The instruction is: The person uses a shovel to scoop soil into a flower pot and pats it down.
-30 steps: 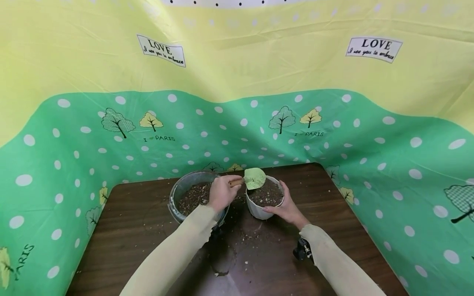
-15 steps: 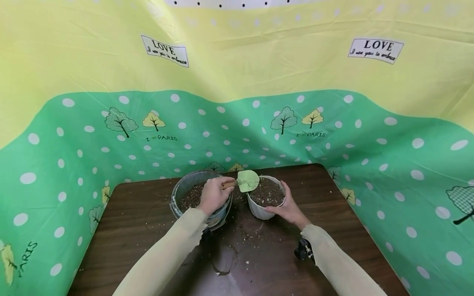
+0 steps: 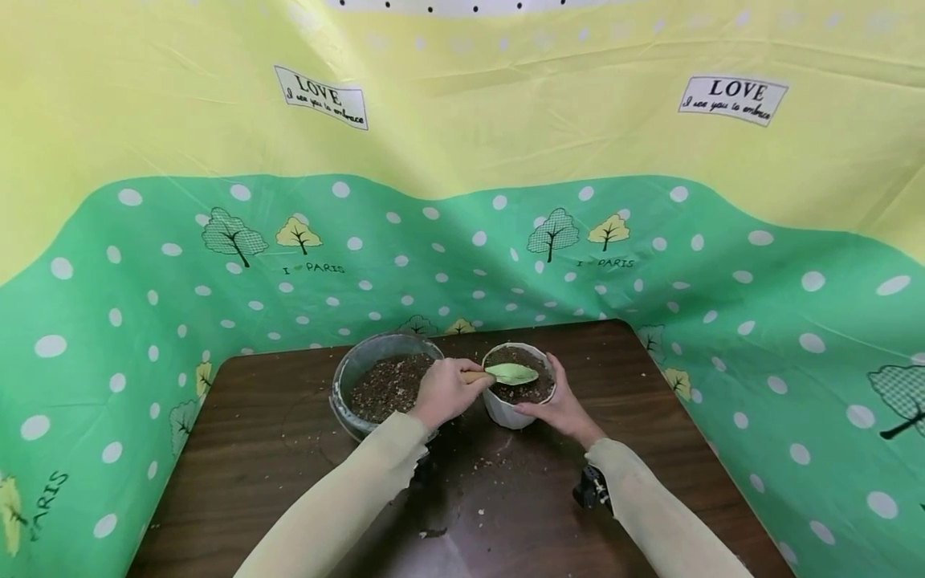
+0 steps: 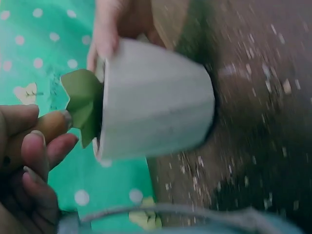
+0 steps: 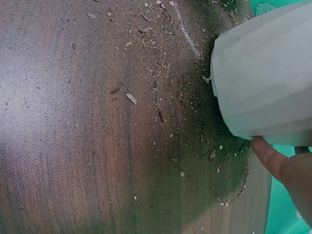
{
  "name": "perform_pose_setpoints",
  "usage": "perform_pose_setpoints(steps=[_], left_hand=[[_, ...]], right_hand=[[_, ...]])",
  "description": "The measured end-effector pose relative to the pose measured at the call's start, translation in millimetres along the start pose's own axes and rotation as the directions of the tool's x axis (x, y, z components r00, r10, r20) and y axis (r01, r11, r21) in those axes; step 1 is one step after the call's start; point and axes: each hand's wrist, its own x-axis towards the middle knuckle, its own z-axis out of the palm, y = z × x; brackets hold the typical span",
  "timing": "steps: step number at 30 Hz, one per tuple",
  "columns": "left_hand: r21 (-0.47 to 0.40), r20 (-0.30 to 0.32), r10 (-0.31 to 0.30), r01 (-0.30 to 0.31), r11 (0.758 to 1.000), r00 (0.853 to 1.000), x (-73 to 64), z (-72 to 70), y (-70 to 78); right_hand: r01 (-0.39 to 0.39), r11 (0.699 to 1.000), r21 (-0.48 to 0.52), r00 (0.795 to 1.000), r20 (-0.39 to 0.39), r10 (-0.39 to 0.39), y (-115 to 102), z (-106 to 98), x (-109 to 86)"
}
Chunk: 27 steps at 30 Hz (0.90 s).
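My left hand [image 3: 444, 393] grips the wooden handle of a small trowel [image 3: 511, 373] with a light green blade. The blade lies over the soil inside a white faceted flowerpot [image 3: 506, 413]. In the left wrist view fingers curl round the handle [image 4: 51, 126], and the folded green blade [image 4: 84, 103] overlaps the pot's mouth. My right hand [image 3: 565, 411] holds the pot from its right side, thumb at the front and fingers round the far rim. The right wrist view shows one digit pressed against the pot wall [image 5: 273, 92].
A grey bucket [image 3: 345, 371] partly filled with dark soil [image 3: 390, 387] stands left of the pot, under my left forearm. Spilled soil crumbs [image 5: 165, 87] lie on the brown wooden table [image 3: 289, 482]. A green and yellow patterned cloth [image 3: 433, 241] hangs behind and beside the table.
The trowel first drew left from the pot's rim towards the bucket, then came back right over the pot, its blade now turned edge-up. The right hand and pot stayed put.
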Motion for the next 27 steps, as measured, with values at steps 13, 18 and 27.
perform_pose_setpoints(steps=[13, 18, 27], left_hand=[[-0.043, -0.033, -0.078, 0.077, 0.996, 0.996, 11.3, 18.2, 11.2], [-0.138, 0.074, -0.084, 0.094, 0.986, 0.994, 3.4, 15.2, 18.9], [-0.345, 0.107, -0.12, 0.15, 0.926, 0.987, -6.0, -37.7, 1.8]], right_hand=[[-0.009, 0.999, -0.032, 1.0, 0.012, 0.01, -5.5, -0.1, -1.2], [-0.032, 0.999, -0.028, 0.999, 0.026, 0.032, -6.5, 1.2, -2.9], [0.023, 0.999, -0.027, 1.0, -0.012, -0.024, -4.0, 0.1, -2.1]])
